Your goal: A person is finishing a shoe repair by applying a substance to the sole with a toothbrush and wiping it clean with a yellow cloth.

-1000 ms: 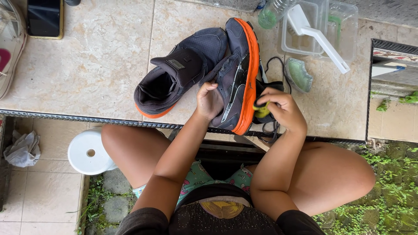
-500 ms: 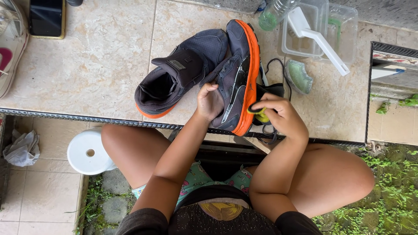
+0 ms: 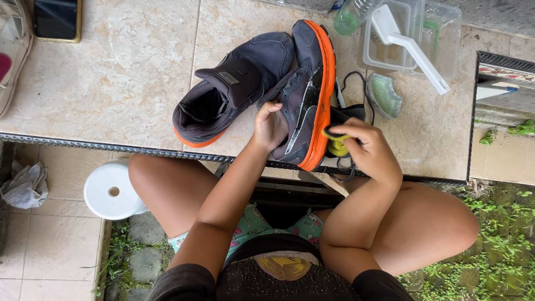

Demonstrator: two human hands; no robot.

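Observation:
Two dark grey shoes with orange soles lie on a beige tiled ledge point(image 3: 111, 83). One shoe point(image 3: 228, 86) rests on its sole, opening toward me. The other shoe point(image 3: 312, 83) stands on its side, orange sole facing right. My left hand point(image 3: 270, 125) grips this tilted shoe at its upper. My right hand point(image 3: 365, 147) presses a small yellow-green sponge point(image 3: 336, 146) against the orange sole near the heel. Black laces point(image 3: 351, 83) trail beside the sole.
A clear plastic tub point(image 3: 412, 33) with a white brush point(image 3: 409, 44), a green-tinted bottle point(image 3: 351, 17) and a greenish soap dish point(image 3: 383, 96) stand at the back right. A phone point(image 3: 56, 19) lies at the back left. A white round lid point(image 3: 111, 190) sits below the ledge.
My right hand with the sponge has shifted slightly along the orange sole. The shoes and my left hand stay where they were.

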